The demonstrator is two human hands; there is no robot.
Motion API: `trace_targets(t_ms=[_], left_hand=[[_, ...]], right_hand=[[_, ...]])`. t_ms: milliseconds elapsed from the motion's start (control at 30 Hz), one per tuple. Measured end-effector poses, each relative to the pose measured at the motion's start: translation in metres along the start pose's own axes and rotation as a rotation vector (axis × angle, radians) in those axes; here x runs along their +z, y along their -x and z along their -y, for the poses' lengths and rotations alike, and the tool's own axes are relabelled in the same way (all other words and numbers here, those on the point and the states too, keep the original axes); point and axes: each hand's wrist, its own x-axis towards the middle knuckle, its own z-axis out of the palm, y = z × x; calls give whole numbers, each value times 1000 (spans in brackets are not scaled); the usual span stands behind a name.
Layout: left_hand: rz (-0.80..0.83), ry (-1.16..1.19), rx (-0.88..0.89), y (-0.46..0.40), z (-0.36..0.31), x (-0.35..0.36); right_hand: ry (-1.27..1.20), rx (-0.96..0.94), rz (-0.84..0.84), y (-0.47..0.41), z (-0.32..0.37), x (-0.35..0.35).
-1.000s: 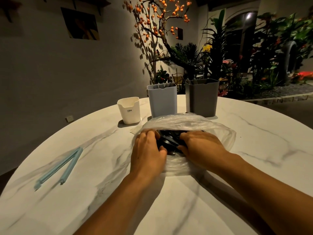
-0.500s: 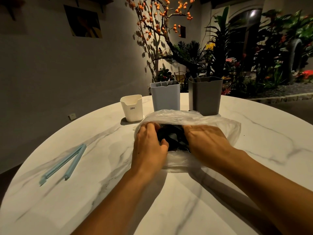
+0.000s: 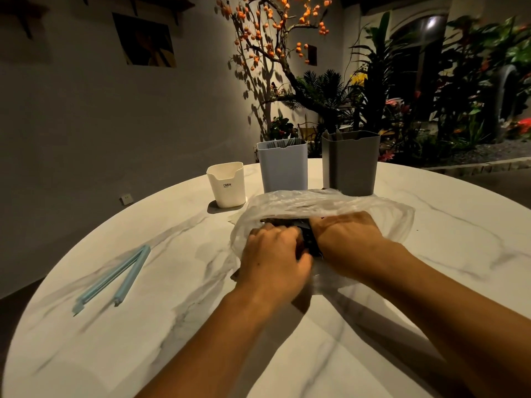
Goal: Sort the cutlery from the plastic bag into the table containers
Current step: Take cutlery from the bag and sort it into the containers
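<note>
Now both hands (image 3: 310, 245) inside plastic bag (image 3: 330, 202)

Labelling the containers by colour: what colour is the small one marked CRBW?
Cream white, seen in the head view: the small container stands left of the taller two.

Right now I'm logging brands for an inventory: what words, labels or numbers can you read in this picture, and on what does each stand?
"CRBW": dark print on the front of the white cup.
A smaller line under it on the same cup: too small to read.
Blue-grey bin, dark grey bin, plastic bag, blue clip: no text visible.
Picture on the wall: no words readable.
</note>
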Motion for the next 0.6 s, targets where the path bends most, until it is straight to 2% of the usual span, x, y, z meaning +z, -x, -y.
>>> trace_targets(t_ms=[167, 333, 433, 533, 600], left_hand=[[117, -86, 55, 3, -7, 4], [138, 4, -14, 3, -3, 3], [153, -3, 15, 4, -3, 3], [128, -30, 26, 3, -4, 3], [113, -18, -18, 2, -3, 4]], right_hand=[[-55, -36, 60, -5, 2, -2], [-68, -61, 90, -5, 2, -2], [-117, -45, 115, 0, 0, -4], [-176, -50, 27, 2, -3, -3], [-269, -63, 30, 1, 1, -5]])
